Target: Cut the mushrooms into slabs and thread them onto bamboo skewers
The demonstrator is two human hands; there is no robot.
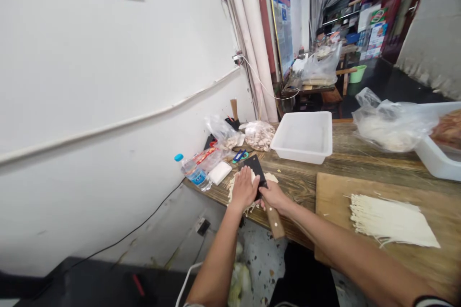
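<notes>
My right hand (274,196) grips a cleaver with a dark blade (260,172) and a riveted wooden handle (275,223). The blade lies over a small heap of pale, thin-cut dough or tofu sheet (271,177) at the table's left front edge. My left hand (245,186) rests with outstretched fingers, palm down, on the heap and against the blade; what lies under the palm is hidden. A larger pale sheet cut into strips (392,218) is spread on the wooden cutting board (331,192) to the right.
A white plastic tub (302,156) stands behind my hands. Left of them are a water bottle (198,178), a tissue pack (219,172), blue scissors (240,155) and a bag of mushroom-like pieces (258,135). At right sits a filled plastic bag (391,127) beside another tub (437,160).
</notes>
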